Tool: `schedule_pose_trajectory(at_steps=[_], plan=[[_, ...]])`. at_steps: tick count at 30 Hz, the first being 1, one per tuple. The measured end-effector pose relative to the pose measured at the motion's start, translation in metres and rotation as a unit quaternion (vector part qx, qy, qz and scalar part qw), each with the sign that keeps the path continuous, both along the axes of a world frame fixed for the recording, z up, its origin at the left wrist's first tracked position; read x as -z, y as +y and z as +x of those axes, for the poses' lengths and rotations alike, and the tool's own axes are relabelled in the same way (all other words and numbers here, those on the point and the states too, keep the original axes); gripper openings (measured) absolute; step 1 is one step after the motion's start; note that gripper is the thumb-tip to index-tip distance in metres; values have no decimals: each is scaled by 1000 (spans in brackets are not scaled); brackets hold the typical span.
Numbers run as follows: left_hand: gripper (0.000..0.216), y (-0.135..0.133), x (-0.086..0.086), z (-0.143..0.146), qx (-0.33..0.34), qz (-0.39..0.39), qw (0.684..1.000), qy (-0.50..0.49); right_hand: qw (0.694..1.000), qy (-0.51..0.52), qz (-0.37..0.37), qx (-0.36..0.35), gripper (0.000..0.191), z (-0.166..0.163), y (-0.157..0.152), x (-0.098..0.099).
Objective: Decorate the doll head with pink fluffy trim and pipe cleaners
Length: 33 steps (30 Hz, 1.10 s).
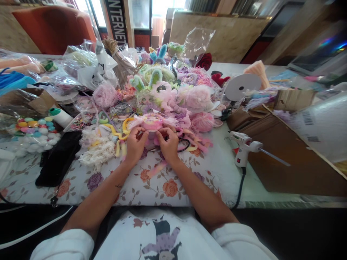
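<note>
Both hands meet over the middle of the flowered cloth. My left hand (136,144) pinches the near left edge of a pink, yellow-tinged fluffy piece (152,122) with pale tufts at its sides; its exact kind is unclear. On the near right edge, my right hand (168,143) is closed in the same way. A thin pale edge shows between the two thumbs. Black-handled scissors (184,145) lie beside my right hand, partly covered. A yellow fuzzy strip (115,132) curls to the left of my left hand, and pink fuzzy strips (202,141) spread out on the right.
A white glue gun (242,147) with its cord stands on the right by a cardboard box (287,162). Left are a black case (58,160) and a bag of coloured pompoms (36,131). Behind are pink yarn balls (202,121), a doll (146,99) and a white spool (242,87).
</note>
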State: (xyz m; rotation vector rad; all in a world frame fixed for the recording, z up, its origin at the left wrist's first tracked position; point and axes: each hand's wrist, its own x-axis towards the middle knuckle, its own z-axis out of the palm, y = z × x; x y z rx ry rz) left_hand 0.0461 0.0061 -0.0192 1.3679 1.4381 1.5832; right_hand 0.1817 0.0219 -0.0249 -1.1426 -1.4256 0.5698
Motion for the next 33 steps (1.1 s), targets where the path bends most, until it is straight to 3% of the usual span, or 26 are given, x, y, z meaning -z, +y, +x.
schedule_pose_trajectory(at_steps=[7,15,23,29,33], plan=[[20,2,4,0,-12,21,1000,10,1000,9,-6,-4,19,0,2,3],[25,5,2,3,-16,5,999,-45,1000,26,-13,3,23,-1,4,3],[41,12,5,3,-44,-30,995,-87,990,89,-101,-34,30,-1,6,6],[37,21,7,-9,80,-37,990,-110,988,116,-86,-50,30,-1,6,10],[32,21,8,-15,105,-39,983,-149,992,96,-67,-37,28,-1,2,6]])
